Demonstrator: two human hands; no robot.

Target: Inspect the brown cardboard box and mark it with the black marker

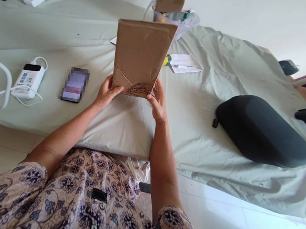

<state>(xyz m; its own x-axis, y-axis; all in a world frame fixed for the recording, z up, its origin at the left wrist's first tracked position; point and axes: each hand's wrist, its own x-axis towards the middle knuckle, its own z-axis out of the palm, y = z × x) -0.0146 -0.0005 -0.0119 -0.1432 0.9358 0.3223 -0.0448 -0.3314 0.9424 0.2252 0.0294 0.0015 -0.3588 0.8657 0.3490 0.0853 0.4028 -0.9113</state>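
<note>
Brown cardboard [141, 56] stands upright on the bed [66, 37]. Left hand [106, 95] and right hand [157, 100] grip its lower edges, fingers closed on it.

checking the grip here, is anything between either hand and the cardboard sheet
Nothing visible. The left hand and right hand both grip the lower corners of the upright cardboard sheet directly.

Bright, even daylight, glare on the floor tiles [254, 225] lower right, soft shadows, wide-angle bending at the edges.
</note>
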